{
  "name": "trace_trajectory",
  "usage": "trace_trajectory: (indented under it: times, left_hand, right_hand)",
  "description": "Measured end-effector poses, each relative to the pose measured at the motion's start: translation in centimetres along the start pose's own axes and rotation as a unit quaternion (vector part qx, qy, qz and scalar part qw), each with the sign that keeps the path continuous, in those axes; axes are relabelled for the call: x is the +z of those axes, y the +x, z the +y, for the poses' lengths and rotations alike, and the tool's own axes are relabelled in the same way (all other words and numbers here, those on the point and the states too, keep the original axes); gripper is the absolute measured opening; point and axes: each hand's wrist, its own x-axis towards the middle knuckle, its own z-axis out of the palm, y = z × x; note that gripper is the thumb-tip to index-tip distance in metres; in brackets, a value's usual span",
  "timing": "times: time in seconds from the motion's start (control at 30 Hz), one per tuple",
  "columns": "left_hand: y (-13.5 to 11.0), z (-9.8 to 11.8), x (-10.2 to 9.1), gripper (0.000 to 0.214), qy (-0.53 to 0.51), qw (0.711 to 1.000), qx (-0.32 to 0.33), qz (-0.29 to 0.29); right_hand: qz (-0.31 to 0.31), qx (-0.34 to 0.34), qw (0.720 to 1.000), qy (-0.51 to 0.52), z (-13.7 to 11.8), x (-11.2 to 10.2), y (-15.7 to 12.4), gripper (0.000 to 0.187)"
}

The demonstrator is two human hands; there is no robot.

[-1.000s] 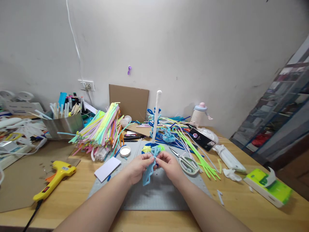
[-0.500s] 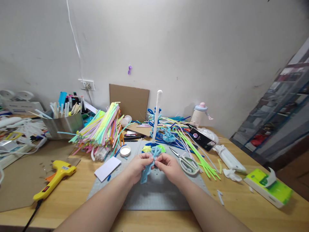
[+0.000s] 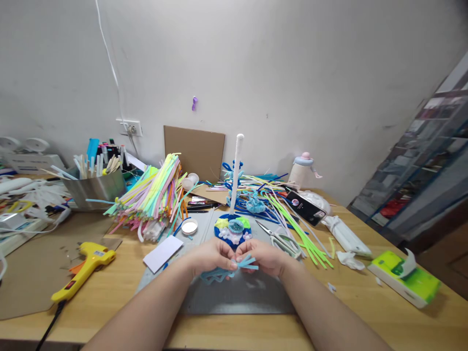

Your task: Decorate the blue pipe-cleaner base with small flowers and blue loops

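Light blue pipe cleaners (image 3: pixel 216 276), bent in zigzags with several loose ends fanning out to the right, are pinched between my two hands above the grey cutting mat (image 3: pixel 241 300). My left hand (image 3: pixel 215 256) grips the zigzag part. With thumb and fingers closed, my right hand (image 3: pixel 261 257) holds them by the loose ends. Just beyond my fingers stands a craft piece (image 3: pixel 224 233) with a round dark blue base, yellow, green, white and light blue parts on it, and an upright white stick (image 3: pixel 237 175).
Scissors (image 3: pixel 281 241) lie right of my hands, beside green pipe cleaners (image 3: pixel 307 239). A white card (image 3: pixel 163 253) and a small round lid (image 3: pixel 189 226) are on the left. Farther left are a yellow glue gun (image 3: pixel 86 270) and a pipe cleaner bundle (image 3: pixel 153 200). A tissue pack (image 3: pixel 404 278) sits far right.
My hands have come lower and nearer, away from the craft piece. The light blue pipe cleaners have turned from hanging down to lying sideways, and the base now shows.
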Motion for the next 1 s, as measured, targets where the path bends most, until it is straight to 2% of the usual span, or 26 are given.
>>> trace_trajectory:
  times: [0.1, 0.23, 0.3, 0.37, 0.47, 0.57, 0.67, 0.77, 1.0]
  left_hand:
    - [-0.1, 0.1, 0.5, 0.016, 0.137, 0.989, 0.032, 0.045]
    - [0.1, -0.7, 1.1, 0.011, 0.299, 0.942, 0.075, 0.136]
    - [0.4, -1.2, 1.2, 0.008, 0.337, 0.917, 0.094, 0.190]
    - [0.7, -1.5, 1.1, 0.010, 0.343, 0.902, 0.099, 0.242]
    - [1.2, -1.5, 1.0, 0.012, 0.277, 0.914, 0.082, 0.285]
    - [1.7, -1.0, 1.0, 0.012, 0.129, 0.948, 0.059, 0.286]
    - [1.8, -0.4, 1.0, 0.019, -0.032, 0.960, 0.076, 0.268]
    - [1.6, 0.1, 1.1, 0.024, -0.158, 0.954, 0.083, 0.239]
    - [0.8, 0.7, 1.4, 0.017, -0.299, 0.940, 0.063, 0.148]
  right_hand:
    - [0.039, -0.015, 0.996, -0.078, -0.2, -0.1, -0.1, 0.013]
    - [0.097, -0.039, 0.969, -0.222, -0.2, 0.5, -0.3, 0.006]
    - [0.154, -0.102, 0.933, -0.309, -0.2, 1.2, -0.4, 0.006]
    - [0.214, -0.182, 0.872, -0.401, -0.3, 2.0, -0.5, 0.010]
    - [0.270, -0.260, 0.776, -0.506, -0.6, 2.9, -0.8, 0.011]
    - [0.309, -0.293, 0.722, -0.545, -0.8, 3.2, -1.0, 0.008]
    - [0.344, -0.321, 0.685, -0.556, -0.8, 3.2, -0.9, 0.009]
    - [0.362, -0.362, 0.656, -0.555, -0.7, 3.2, -0.8, 0.013]
    - [0.358, -0.449, 0.625, -0.529, -0.4, 3.1, -0.8, 0.014]
